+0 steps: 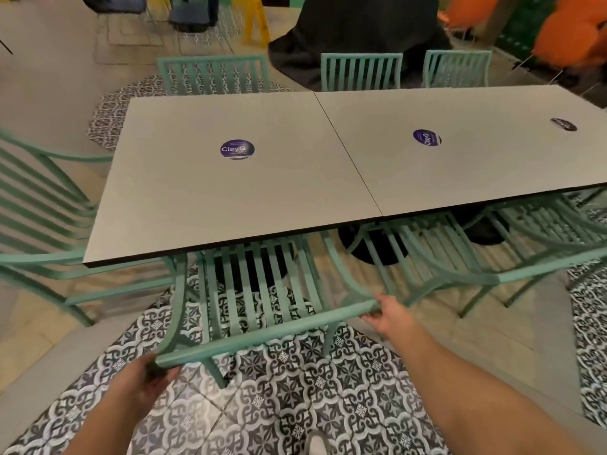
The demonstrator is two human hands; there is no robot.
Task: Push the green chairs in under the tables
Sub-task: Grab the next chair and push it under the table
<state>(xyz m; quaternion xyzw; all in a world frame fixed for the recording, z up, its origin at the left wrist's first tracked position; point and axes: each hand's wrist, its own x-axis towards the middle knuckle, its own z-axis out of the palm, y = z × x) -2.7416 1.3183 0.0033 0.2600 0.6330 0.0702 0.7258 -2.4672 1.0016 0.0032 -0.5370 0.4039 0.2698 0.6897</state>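
Observation:
A green slatted chair (259, 336) stands in front of me at the near edge of the left grey table (184, 192), its seat partly under the tabletop. My left hand (147, 379) grips the left end of the chair's top rail. My right hand (389, 315) holds the right end of the same rail. A second green chair (460, 257) to the right sits partly under the right grey table (476, 165). Another green chair (42, 224) stands at the left end of the table, pulled out.
Three green chairs (215, 75) (361, 71) (457, 68) line the far side of the tables. A person in dark clothing (358, 31) is behind them. A yellow floor sign (254, 21) stands at the back. Black table bases (377, 244) sit on the patterned tile floor.

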